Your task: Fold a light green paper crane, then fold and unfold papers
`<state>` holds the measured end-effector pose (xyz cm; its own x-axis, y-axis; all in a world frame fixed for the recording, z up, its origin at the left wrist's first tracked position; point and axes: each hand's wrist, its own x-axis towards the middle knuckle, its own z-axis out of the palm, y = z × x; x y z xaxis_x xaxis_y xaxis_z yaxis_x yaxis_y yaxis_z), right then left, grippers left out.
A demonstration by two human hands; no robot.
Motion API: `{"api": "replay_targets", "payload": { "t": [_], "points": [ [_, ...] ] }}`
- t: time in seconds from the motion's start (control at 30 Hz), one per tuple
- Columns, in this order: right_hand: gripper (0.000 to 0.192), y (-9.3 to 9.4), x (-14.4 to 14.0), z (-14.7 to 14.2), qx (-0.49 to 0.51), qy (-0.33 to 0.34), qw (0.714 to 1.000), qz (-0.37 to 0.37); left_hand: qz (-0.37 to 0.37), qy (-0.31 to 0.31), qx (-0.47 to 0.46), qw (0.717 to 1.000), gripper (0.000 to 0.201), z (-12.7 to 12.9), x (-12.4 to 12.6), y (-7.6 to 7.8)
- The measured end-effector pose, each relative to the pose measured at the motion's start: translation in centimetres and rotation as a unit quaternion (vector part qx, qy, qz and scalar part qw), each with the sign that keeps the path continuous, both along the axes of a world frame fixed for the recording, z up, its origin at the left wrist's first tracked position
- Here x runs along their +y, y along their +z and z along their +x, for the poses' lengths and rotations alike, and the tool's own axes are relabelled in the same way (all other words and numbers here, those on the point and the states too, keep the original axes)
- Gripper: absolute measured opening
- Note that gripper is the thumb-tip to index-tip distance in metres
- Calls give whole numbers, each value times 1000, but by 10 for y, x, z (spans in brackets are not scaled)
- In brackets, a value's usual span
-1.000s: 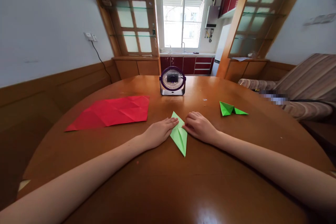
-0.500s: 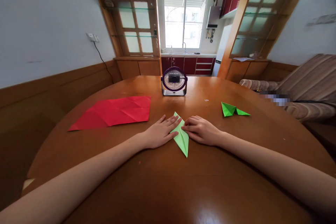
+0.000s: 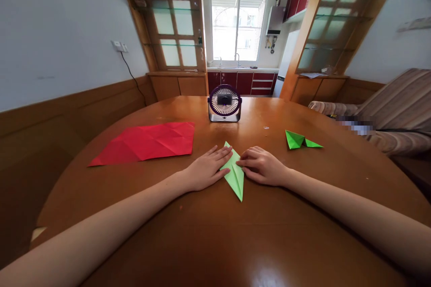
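The left hand lay flat, fingers spread, pinning the pale green kite-folded paper on the round wooden tabletop; the right hand, fingers bunched, pressed its crease; judged mid-fold, needing firm, even pressure next.

The left hand covers the left edge of the light green folded paper. Beside the sofa, one patch is blurred.
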<state>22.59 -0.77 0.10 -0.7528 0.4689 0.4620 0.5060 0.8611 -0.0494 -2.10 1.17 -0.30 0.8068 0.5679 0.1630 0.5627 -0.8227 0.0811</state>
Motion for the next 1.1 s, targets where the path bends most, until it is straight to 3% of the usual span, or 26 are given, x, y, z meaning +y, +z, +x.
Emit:
{"api": "replay_targets", "payload": {
  "t": [0.2, 0.57, 0.77, 1.1],
  "points": [
    [31, 1, 0, -1, -36, 6, 999, -6, -39, -27, 7, 999, 54, 0, 1, 1],
    [29, 8, -3, -5, -114, -20, 991, 62, -44, -45, 29, 998, 61, -1, 7, -1],
    [27, 4, -3, -2, -69, -19, 995, 63, -35, -49, 18, 998, 61, -3, 9, -4],
    [28, 2, -1, 6, 16, 0, 1000, -16, -20, -31, -18, 999, 61, -3, 1, 1]
  ]
}}
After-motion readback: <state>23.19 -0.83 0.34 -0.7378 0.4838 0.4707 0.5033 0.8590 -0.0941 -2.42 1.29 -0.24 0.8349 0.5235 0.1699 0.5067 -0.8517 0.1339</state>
